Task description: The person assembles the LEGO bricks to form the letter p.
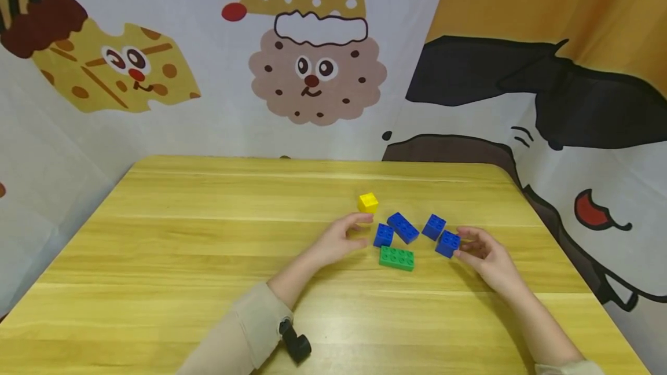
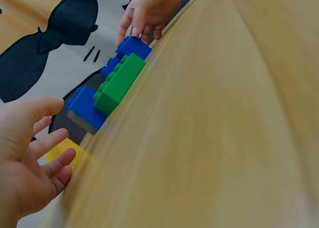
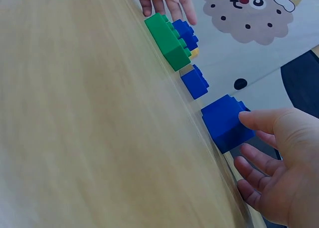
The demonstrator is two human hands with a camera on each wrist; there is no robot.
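My left hand [image 1: 339, 242] is held low over the table with its fingers apart and nothing between them. Just right of its fingertips sits a small blue brick [image 1: 383, 235], and a yellow brick [image 1: 367, 203] stands beyond them. My right hand [image 3: 279, 163] pinches the edge of another small blue brick [image 1: 447, 244] between thumb and forefinger; the other fingers are loosely bent. A third small blue brick [image 1: 434, 227] lies right behind that one. Between the hands are a longer blue brick [image 1: 403, 228] and a green brick [image 1: 396, 258], studs up.
The bricks are grouped on the right half of a wood-grain table [image 1: 208, 236]. A cloth with cartoon figures [image 1: 318, 74] hangs behind its far edge. A black strap piece [image 1: 294, 341] sits at my left cuff.
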